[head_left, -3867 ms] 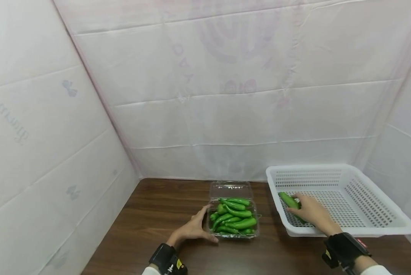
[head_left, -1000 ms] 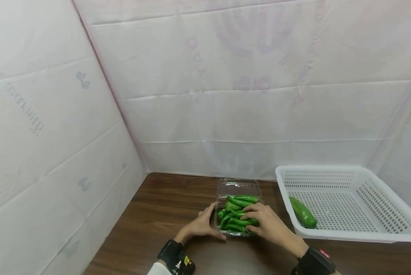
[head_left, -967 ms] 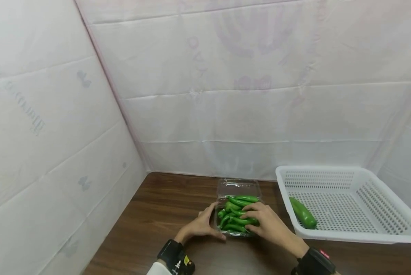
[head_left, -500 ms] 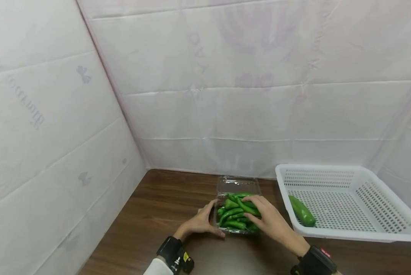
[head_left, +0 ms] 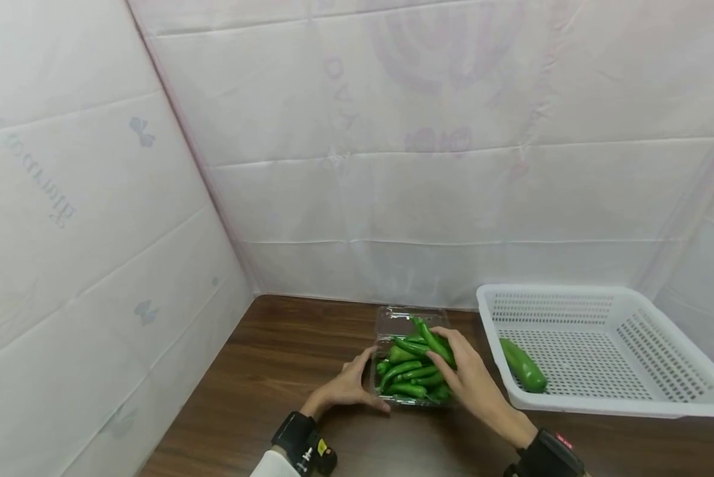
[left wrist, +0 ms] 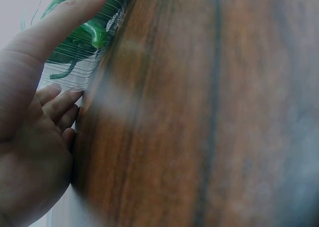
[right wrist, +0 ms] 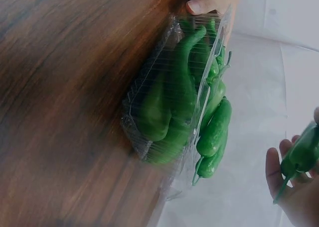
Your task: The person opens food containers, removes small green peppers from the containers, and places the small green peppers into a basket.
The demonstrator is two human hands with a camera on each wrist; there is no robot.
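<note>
Hands (head_left: 357,387) at pepper tray (head_left: 386,391) (right (head_left: 467,374) pinching)

A dark wooden table (head_left: 261,377) fills the lower frame, enclosed by creased white sheeting (head_left: 428,165) behind and left

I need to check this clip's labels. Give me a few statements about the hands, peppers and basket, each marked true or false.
1. The right hand holds a green pepper above the clear box. True.
2. The white basket holds no peppers. False: one pepper lies in it.
3. The left hand rests against the clear box's side. True.
4. The clear box lies inside the basket. False: it stands on the wooden table, beside the basket.
5. The clear box's lid is closed. False: it is open.
</note>
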